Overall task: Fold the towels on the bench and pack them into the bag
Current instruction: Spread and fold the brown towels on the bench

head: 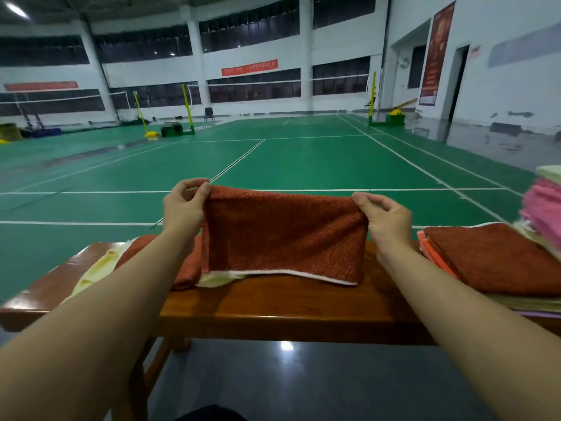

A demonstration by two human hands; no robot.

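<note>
**Two hands, one towel mid-fold**

Both hands up over the bench (273,308). Left hand (185,205) pinching top left corner of red towel (282,235), right hand (385,217) pinching top right corner, thumb and fingertips clamped on cloth at each side. Held taut and level, probably to line up edges before next fold. Towel hanging doubled, white-trimmed lower edge just touching or brushing bench top; cannot tell which. Likely kept low so bench can take the cloth on laying down.

Under and left of it: second red towel (185,268) and yellow towel (97,268), crumpled, apparently unfolded yet. Right end of bench: folded stack (498,262), red piece on top, orange and pale layers beneath. Further right, at frame edge, taller pile (543,208) of pink and pale green cloth. No bag in view. Judged early to middle: folding under way, packing not begun. Beyond: green court floor (303,159).
</note>
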